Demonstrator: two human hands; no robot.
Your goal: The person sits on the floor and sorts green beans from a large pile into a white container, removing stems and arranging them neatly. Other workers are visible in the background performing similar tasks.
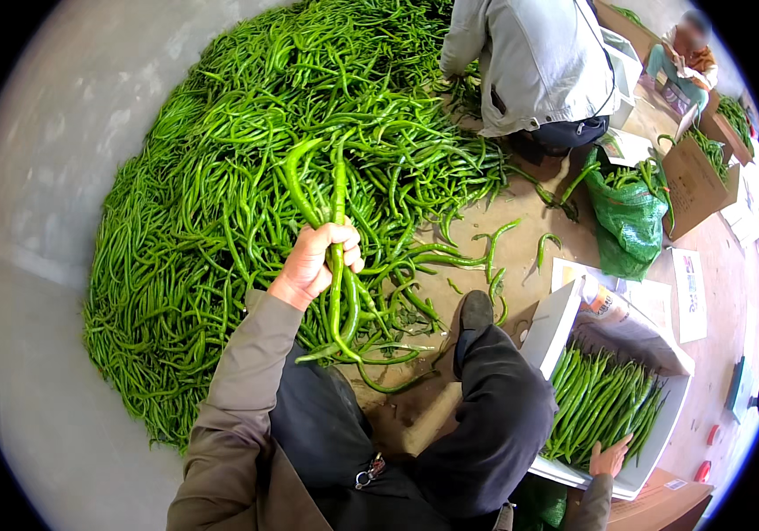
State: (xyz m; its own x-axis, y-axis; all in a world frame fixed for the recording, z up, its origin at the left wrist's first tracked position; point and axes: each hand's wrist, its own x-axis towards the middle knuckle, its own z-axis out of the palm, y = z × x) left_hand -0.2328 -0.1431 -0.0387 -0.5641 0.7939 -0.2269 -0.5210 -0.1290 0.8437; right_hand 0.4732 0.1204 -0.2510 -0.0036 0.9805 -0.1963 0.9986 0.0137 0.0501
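My left hand (326, 257) is closed around a small bunch of long green chili peppers (339, 292), held up over the near edge of a very large pile of green chili peppers (220, 219). At the lower right, my right hand (609, 456) rests with its fingers extended on green chili peppers (592, 405) laid side by side in a white foam box (675, 415). Whether that hand grips any pepper cannot be told. Printed paper (631, 325) lines the far side of the box.
A person in a pale jacket (538, 66) bends beside the pile; another person (684, 63) crouches at the upper right. A green woven sack (628, 229) of peppers and a cardboard box (694, 186) stand beyond the foam box. Loose peppers (499, 245) lie on the floor near my shoe (477, 312).
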